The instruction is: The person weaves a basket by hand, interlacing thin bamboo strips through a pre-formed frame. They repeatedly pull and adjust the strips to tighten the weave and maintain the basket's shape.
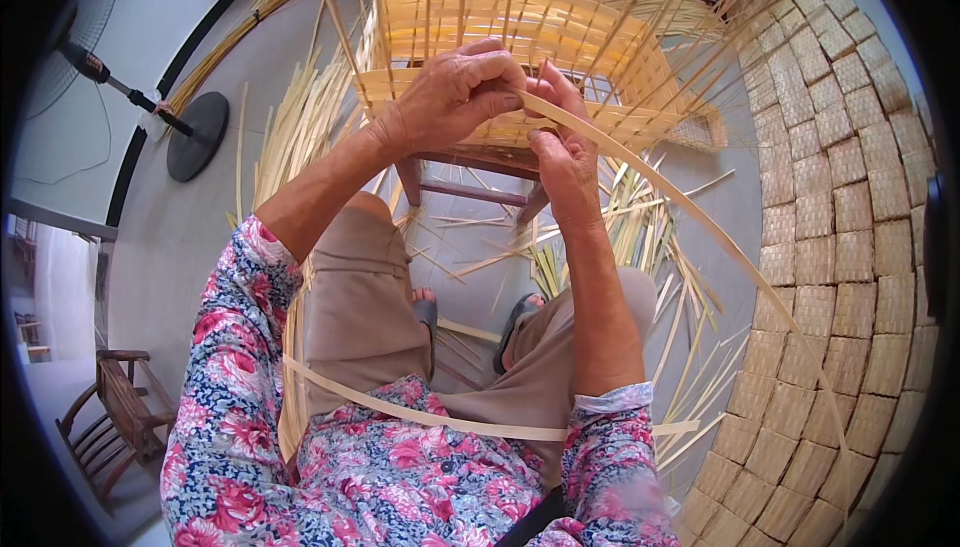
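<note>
My left hand [452, 94] pinches a long pale flat strip [678, 194] at the near side of a partly woven yellow basket [420, 19] with tall upright stakes. My right hand [562, 142] is just to the right and a little lower, fingers curled on the same strip by the stakes; some fingertips are hidden behind it. The strip arches down to the lower right. The basket rests on a dark red wooden stool [478, 194]. Another flat strip [400, 406] lies across my lap.
Bundles of loose strips [300, 117] and scattered offcuts [665, 237] lie around the stool. A standing fan [197, 137] is at the left, a wooden chair [125, 417] at lower left. Rows of small woven rectangular pieces [820, 257] line the right side.
</note>
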{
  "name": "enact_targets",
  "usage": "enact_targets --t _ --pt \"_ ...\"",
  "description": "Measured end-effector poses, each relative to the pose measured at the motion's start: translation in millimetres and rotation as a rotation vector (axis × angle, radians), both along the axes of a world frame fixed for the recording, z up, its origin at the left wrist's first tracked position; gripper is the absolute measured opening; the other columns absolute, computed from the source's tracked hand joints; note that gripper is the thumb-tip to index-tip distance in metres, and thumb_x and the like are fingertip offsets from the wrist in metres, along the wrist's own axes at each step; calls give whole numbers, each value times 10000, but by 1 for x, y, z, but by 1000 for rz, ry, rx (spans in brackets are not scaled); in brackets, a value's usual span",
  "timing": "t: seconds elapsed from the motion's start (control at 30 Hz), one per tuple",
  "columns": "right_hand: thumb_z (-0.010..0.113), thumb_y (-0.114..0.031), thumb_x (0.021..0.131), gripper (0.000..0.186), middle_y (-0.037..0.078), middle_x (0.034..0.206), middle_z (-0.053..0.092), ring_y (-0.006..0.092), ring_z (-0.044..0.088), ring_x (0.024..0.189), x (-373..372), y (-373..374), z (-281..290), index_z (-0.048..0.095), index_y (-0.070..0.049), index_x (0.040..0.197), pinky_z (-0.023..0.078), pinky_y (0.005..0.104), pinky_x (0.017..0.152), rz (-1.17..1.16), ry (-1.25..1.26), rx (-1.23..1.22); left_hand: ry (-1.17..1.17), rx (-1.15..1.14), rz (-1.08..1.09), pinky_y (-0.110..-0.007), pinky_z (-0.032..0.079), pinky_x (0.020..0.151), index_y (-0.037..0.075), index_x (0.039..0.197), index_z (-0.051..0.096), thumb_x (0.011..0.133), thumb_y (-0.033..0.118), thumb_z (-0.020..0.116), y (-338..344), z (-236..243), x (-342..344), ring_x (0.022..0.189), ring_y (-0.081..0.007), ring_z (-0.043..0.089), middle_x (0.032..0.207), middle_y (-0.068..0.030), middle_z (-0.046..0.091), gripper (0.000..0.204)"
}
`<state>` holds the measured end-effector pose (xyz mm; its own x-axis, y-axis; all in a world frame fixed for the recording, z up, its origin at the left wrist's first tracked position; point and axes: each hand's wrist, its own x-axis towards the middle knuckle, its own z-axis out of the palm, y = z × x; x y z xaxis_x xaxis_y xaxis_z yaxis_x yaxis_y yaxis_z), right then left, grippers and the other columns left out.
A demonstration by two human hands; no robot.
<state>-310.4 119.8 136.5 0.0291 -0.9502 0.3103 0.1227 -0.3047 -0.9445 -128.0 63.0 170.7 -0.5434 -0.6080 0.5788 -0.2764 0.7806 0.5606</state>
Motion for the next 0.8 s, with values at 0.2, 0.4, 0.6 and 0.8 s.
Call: enact_targets --t 0.2,0.4,0.6,0.8 --pt "401 145 806 492 43 1095 633 105 571 1022 -14 -7 -32 623 -27 1210 463 246 932 1 -110 -2 140 168 69 -279 433 683 25 958 599 923 42 674 5 -7 -17 776 -136 534 903 -38 533 84" --pt "451 68 922 402 44 1155 647 130 603 1076 -6 -3 -43 577 -14 1294 497 280 937 -107 -88 79 60 -70 333 -466 470 641 40 873 582 905 77 637 14 -12 -38 772 -403 602 861 -159 569 73" --pt "548 -112 1017 364 159 1226 628 238 672 1018 -52 26 -19 480 13 1353 592 388 858 -248 -641 317 -333 -215 435 -470 528 663 78 903 611 828 5 585 10 -1 -50 797 -367 668 904 -128 632 108" --pt "636 -261 994 222 70 1079 709 222 678 982 -91 9 -58 637 -87 1133 564 388 867 -147 -852 376 -467 -240 440 -509 490 641 75 911 588 923 111 602 9 -8 -31 784 -388 647 839 -135 636 40"
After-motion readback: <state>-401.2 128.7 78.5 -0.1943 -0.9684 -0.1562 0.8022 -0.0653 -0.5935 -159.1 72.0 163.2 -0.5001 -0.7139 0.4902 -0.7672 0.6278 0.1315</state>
